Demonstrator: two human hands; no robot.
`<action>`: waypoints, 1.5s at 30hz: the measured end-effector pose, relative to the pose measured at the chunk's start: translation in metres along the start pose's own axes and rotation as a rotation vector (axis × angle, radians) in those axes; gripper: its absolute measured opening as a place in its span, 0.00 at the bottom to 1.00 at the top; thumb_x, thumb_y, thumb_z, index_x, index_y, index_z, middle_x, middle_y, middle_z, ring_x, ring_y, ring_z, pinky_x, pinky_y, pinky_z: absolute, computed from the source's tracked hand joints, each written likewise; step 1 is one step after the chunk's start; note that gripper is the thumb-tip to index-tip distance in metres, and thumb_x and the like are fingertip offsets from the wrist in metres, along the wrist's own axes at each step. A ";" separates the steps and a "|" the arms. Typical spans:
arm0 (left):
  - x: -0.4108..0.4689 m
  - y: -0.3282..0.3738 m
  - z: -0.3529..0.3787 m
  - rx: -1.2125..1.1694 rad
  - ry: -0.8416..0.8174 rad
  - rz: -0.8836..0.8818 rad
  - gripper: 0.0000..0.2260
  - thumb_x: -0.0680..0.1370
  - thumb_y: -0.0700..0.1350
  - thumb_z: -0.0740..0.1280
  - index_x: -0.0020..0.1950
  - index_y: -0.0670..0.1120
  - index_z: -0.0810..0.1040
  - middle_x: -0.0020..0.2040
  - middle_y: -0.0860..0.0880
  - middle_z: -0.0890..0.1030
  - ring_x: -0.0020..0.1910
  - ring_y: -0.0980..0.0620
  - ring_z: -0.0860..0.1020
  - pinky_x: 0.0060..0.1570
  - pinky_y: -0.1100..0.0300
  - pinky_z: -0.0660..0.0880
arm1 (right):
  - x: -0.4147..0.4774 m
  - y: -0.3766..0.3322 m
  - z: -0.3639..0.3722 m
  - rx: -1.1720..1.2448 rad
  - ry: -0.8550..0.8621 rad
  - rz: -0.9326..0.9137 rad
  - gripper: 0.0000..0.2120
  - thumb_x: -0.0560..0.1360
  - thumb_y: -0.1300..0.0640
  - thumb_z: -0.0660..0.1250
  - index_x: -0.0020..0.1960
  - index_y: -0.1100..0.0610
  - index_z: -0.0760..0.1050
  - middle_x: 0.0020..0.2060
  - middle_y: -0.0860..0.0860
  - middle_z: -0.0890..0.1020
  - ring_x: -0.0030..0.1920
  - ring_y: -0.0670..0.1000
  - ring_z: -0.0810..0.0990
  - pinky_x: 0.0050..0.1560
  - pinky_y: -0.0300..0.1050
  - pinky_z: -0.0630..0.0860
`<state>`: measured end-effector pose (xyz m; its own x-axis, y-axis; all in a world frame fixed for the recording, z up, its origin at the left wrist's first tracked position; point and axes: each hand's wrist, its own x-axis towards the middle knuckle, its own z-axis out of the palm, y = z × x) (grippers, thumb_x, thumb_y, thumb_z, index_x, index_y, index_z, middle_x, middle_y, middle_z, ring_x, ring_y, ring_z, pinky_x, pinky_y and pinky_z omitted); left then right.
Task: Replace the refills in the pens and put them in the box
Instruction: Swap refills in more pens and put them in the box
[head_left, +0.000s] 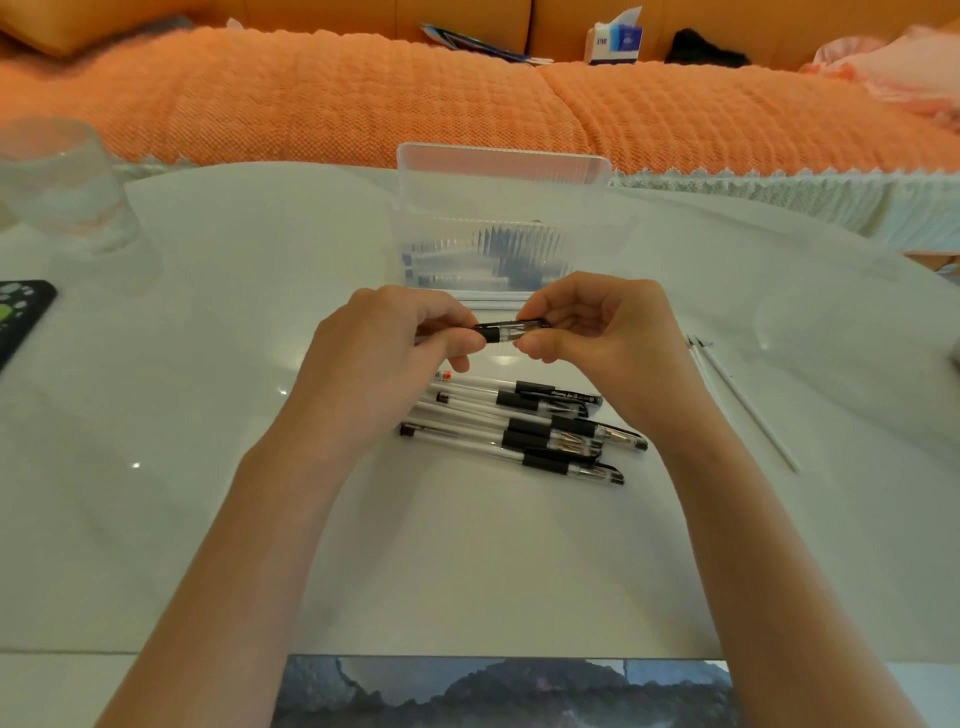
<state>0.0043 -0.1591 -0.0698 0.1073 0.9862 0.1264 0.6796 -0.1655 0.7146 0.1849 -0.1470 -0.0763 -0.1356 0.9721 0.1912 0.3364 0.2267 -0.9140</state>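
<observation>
Pen (511, 331) hovers just in front of the box (503, 171), the left hand (384, 345) pinching its black grip end and the right hand (602, 330) its clear end. Best twist both halves along one axis, gently, so nothing slips.

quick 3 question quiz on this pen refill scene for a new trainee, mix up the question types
1. Short answer: what do the left hand and the right hand grip between them?
2. Multiple choice: the loose white refills lie
A. on the table, to the right of the right hand
B. on top of the pen pile
C. in the left hand
3. True or false: the pen pile lies nearer the person than the clear box.

Key: 1. one pen; 2. A; 3. true
</observation>
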 end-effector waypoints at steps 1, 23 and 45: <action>0.001 0.000 -0.002 0.018 -0.007 0.003 0.02 0.75 0.49 0.69 0.43 0.55 0.81 0.34 0.58 0.82 0.37 0.62 0.77 0.39 0.65 0.69 | 0.000 0.000 -0.001 0.011 0.002 -0.002 0.09 0.67 0.69 0.74 0.42 0.56 0.79 0.34 0.54 0.83 0.35 0.49 0.81 0.43 0.40 0.79; 0.104 0.040 -0.015 0.222 0.103 0.166 0.09 0.77 0.41 0.67 0.56 0.49 0.80 0.48 0.50 0.80 0.50 0.50 0.77 0.53 0.54 0.74 | -0.014 0.009 -0.025 -0.522 -0.229 0.246 0.04 0.71 0.51 0.72 0.45 0.50 0.81 0.44 0.45 0.78 0.43 0.45 0.77 0.42 0.40 0.75; 0.030 0.040 -0.001 0.235 0.085 0.380 0.08 0.77 0.47 0.66 0.55 0.53 0.79 0.57 0.56 0.77 0.59 0.57 0.71 0.58 0.64 0.64 | -0.008 0.002 -0.022 -0.254 -0.033 0.081 0.03 0.76 0.56 0.66 0.46 0.54 0.78 0.36 0.47 0.83 0.36 0.43 0.80 0.39 0.33 0.76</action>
<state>0.0340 -0.1361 -0.0368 0.3276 0.8499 0.4128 0.7511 -0.4993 0.4319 0.2068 -0.1528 -0.0718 -0.1272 0.9863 0.1053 0.5703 0.1596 -0.8058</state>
